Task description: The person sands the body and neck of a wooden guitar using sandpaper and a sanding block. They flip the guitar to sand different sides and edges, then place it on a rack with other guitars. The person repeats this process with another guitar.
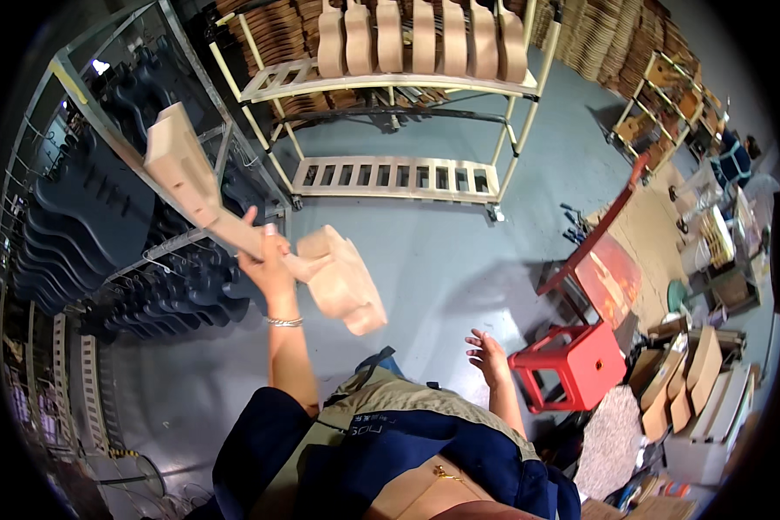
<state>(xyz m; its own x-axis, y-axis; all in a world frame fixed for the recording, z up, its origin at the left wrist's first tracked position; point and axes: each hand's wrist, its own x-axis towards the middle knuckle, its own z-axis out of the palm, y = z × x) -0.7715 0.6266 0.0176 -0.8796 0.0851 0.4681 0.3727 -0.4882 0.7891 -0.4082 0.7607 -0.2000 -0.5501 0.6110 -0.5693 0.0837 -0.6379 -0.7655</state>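
My left hand (270, 267) is closed around the slim middle part of a pale, unfinished wooden guitar (342, 277). Its curved, waisted end hangs to the right of my wrist. The other end, a thick block with small holes, reaches up and left past the edge of a metal rack. Whether this is one piece or two held together, I cannot tell. My right hand (490, 357) is held low over the floor, fingers apart and empty, just left of a red plastic stool (572, 368).
Ahead stands a wheeled pipe rack (390, 87) with several pale guitar bodies (423, 39) on its upper shelf and a slatted lower shelf (390, 178). Dark guitar bodies (87, 225) hang in the metal rack at left. A red chair (607, 269) and wood pieces (680, 381) stand right.
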